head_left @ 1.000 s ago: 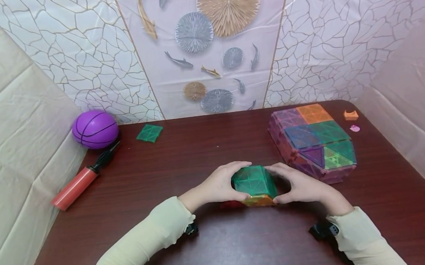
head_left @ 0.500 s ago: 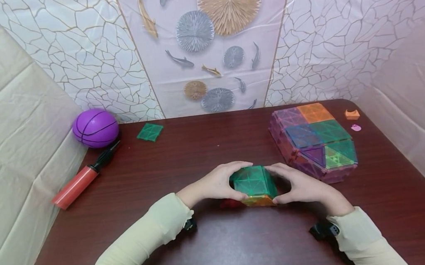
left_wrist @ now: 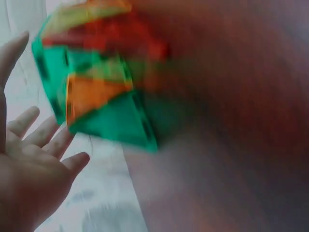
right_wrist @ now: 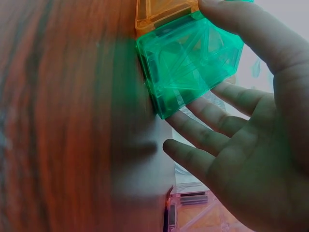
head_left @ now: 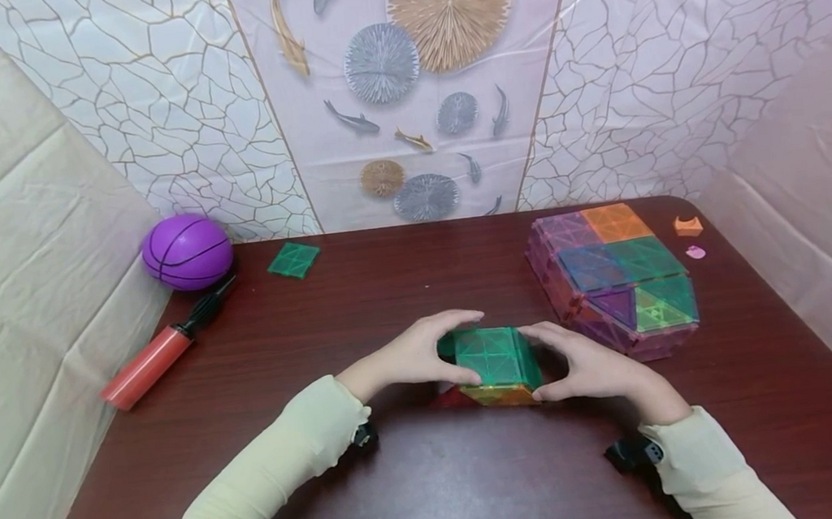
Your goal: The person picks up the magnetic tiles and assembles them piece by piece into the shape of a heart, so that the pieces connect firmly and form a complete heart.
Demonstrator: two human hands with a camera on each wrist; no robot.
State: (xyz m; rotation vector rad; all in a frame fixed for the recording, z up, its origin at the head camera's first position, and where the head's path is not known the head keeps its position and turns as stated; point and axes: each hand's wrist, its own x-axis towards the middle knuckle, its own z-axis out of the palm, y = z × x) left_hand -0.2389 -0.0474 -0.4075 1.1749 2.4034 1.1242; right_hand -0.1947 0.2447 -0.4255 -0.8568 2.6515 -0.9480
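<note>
A small block of see-through magnetic tiles stands on the table in front of me, green on top with an orange side facing me. A red tile shows at its lower left. My left hand curves loosely around the left side. In the left wrist view its fingers are spread, seemingly apart from the tiles, which are blurred. My right hand holds the right side, thumb at the near edge and fingers behind. The right wrist view shows that thumb against the green tile, with some fingertips beyond it.
A larger multicoloured magnetic-tile structure stands at the right. An orange piece and a pink piece lie beyond it. Far left are a purple ball, a red hand pump and flat green tiles.
My left hand has shifted slightly left and loosened from the block, so more of the block's left side and the red tile show. The right hand has stayed put.
</note>
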